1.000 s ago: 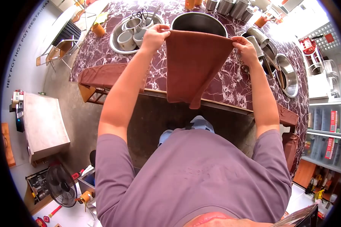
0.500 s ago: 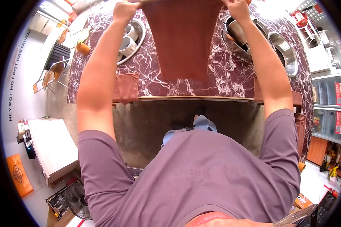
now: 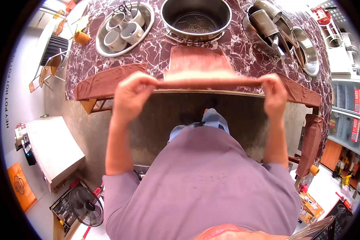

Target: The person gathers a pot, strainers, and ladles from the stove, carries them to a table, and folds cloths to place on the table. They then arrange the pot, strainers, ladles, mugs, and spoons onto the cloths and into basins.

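Note:
A brown cloth (image 3: 198,62) stretches between my two hands just above the table's near edge, its top edge pulled taut and its lower part spread toward the tabletop. My left hand (image 3: 132,96) pinches one corner, fingers closed on it. The opposite corner is gripped by my right hand (image 3: 275,96), also closed. Both hands are slightly blurred by motion. Beyond the cloth stands a large dark pot (image 3: 196,34) with a perforated pattern on its bottom.
The dark red marbled table (image 3: 156,64) carries a metal tray (image 3: 101,47) of pale mugs and scissors on the left. On the right are metal cups and utensils (image 3: 264,24) and a steel bowl (image 3: 314,60). Brown-covered chair backs (image 3: 108,80) flank me. A fan (image 3: 86,206) stands behind left.
Both hands came down and back toward me with the cloth, from over the far tabletop to the near edge. The pot and chair backs have come into fuller view.

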Available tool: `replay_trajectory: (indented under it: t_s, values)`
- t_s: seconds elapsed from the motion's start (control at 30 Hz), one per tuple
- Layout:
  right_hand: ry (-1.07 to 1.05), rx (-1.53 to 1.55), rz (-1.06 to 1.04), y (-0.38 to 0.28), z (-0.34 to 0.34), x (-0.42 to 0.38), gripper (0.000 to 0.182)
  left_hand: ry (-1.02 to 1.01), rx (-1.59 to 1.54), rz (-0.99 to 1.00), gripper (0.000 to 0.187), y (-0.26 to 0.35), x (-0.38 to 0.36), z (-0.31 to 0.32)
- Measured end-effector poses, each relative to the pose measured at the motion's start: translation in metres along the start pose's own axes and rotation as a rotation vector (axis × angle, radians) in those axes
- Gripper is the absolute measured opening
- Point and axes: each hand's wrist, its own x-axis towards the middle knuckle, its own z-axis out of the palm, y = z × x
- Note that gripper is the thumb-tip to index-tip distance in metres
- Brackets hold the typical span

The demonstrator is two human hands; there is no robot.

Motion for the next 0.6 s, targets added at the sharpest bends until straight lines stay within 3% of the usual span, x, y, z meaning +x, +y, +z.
replay_trajectory:
  t_s: [0.13,0.27,0.37,0.43,0.5,0.57,0.6]
  values:
    - [-0.034,0.109,0.396,0.070,0.044,-0.074,0.005,-0.023,-0.185,-0.178,0.008,-0.119,-0.031,0.049]
    - [-0.063,0.124,0.444,0.153,0.079,-0.084,0.008,-0.007,-0.388,-0.418,0.008,-0.216,-0.016,0.087]
    - [-0.173,0.195,0.587,0.202,0.095,-0.055,0.012,0.033,-0.296,-0.463,0.008,-0.261,0.018,0.106]
    - [-0.230,-0.062,0.518,0.246,0.107,-0.041,0.015,0.086,-0.230,-0.675,0.012,-0.275,0.037,0.115]
    - [-0.319,-0.100,0.581,0.254,0.112,-0.020,0.015,0.126,-0.073,-0.631,0.016,-0.296,0.054,0.119]
    - [-0.346,-0.107,0.604,0.253,0.112,-0.012,0.015,0.137,0.135,-0.464,0.009,-0.292,0.061,0.121]
    - [-0.367,-0.118,0.606,0.252,0.110,-0.003,0.015,0.160,0.045,-0.554,0.016,-0.290,0.064,0.118]
